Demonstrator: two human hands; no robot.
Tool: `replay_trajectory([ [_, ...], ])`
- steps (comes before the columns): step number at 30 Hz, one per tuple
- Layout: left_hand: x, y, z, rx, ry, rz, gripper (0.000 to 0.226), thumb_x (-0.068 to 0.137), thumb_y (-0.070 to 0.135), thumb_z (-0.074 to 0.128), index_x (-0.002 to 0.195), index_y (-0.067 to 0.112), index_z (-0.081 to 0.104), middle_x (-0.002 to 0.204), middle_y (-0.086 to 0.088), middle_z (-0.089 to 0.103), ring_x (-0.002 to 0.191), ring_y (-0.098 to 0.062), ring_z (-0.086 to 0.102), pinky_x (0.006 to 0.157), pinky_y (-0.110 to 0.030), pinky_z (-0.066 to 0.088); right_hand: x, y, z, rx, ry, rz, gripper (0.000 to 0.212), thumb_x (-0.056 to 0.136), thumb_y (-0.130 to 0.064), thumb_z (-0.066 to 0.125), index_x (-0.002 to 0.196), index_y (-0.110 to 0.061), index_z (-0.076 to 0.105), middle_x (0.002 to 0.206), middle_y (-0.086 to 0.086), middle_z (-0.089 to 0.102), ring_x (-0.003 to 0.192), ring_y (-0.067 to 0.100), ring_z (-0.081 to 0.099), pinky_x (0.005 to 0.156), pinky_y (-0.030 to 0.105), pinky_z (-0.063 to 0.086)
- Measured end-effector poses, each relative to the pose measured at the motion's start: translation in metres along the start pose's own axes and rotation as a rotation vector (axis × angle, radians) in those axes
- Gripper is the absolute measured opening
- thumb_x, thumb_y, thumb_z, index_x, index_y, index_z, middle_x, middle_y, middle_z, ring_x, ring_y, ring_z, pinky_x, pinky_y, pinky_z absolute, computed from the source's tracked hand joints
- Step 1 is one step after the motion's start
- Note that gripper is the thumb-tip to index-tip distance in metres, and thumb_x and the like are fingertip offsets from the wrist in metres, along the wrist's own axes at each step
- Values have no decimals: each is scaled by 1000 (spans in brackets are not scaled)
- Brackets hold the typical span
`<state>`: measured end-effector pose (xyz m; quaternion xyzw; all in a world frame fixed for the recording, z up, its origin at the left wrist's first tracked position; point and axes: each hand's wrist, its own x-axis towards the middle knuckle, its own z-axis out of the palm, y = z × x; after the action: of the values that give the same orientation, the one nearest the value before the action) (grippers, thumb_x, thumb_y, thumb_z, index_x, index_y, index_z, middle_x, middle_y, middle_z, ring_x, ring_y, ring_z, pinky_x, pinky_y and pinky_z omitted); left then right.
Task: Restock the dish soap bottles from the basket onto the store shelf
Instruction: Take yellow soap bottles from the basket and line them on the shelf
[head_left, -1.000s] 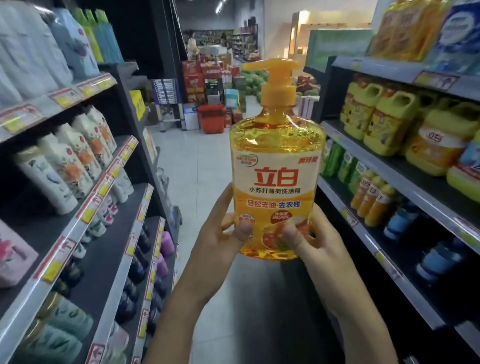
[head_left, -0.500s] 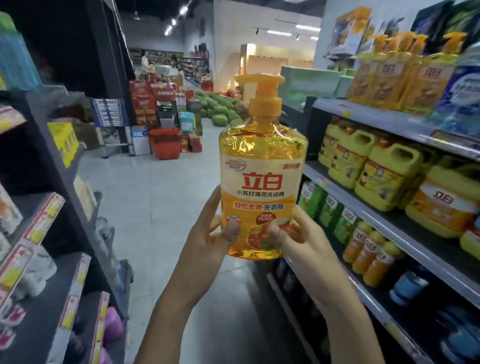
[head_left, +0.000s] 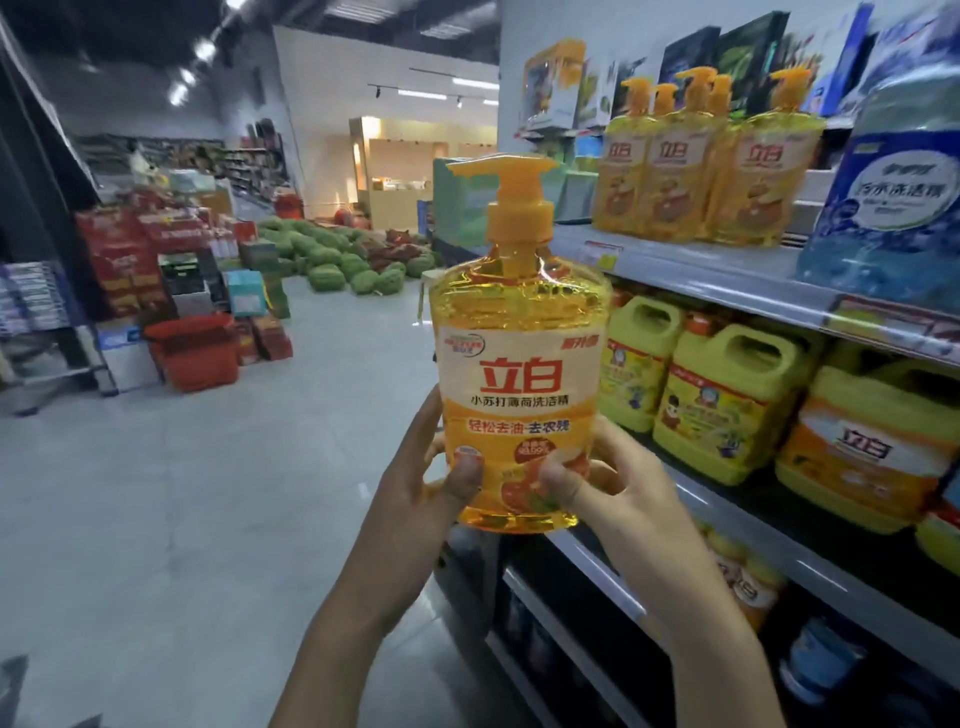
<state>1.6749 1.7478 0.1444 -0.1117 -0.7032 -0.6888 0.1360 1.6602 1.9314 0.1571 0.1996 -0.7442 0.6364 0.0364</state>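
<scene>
An orange dish soap bottle with a pump top stands upright in front of me, label facing me. My left hand grips its lower left side, thumb on the label. My right hand grips the lower right side, thumb on the front. Several matching orange pump bottles stand in a row on the upper shelf at the right. No basket near me is in view.
Yellow jugs fill the shelf below, a blue bottle stands at the far right. A red basket, red boxes and a pile of watermelons lie down the aisle. Grey floor stretches to the left.
My view has swung right and up toward the right-hand shelves; the left shelving has left the frame. Both hands keep the same hold on the bottle.
</scene>
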Motion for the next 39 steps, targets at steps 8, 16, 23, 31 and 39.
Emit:
replay_trajectory([
  [8, 140, -24, 43, -69, -195, 69, 71, 71, 80, 62, 137, 63, 42, 125, 27, 66, 115, 0, 65, 81, -23, 60, 89, 13, -58, -61, 235, -33, 50, 80, -48, 67, 127, -32, 62, 116, -17, 72, 111, 7, 67, 95, 42, 56],
  [16, 234, -72, 78, -208, -466, 72, 85, 73, 73, 67, 148, 45, 39, 128, 15, 68, 116, -8, 67, 85, -23, 58, 136, 36, -87, -121, 440, 30, 48, 83, -40, 68, 128, -26, 61, 113, -13, 74, 105, 7, 70, 85, 31, 60],
  [23, 331, -90, 82, -247, -642, 164, 90, 74, 77, 65, 151, 41, 39, 131, 5, 68, 122, -19, 65, 97, -46, 56, 201, 36, -85, -219, 643, 26, 44, 81, -37, 66, 122, -25, 64, 105, -17, 76, 94, 0, 72, 70, 12, 55],
  [31, 426, -55, 89, -329, -893, 310, 90, 79, 71, 64, 154, 31, 35, 120, 1, 74, 111, -18, 71, 85, -33, 60, 258, 11, -85, -359, 832, -60, 74, 65, -82, 66, 121, -34, 65, 110, -12, 76, 99, 7, 73, 75, 22, 60],
  [39, 472, -14, 140, -338, -1023, 416, 69, 92, 44, 56, 153, 18, 36, 129, 1, 69, 118, -19, 67, 98, -52, 55, 282, -27, -126, -581, 954, -11, 34, 80, -61, 65, 105, -38, 67, 103, -15, 75, 97, 6, 71, 83, 33, 58],
])
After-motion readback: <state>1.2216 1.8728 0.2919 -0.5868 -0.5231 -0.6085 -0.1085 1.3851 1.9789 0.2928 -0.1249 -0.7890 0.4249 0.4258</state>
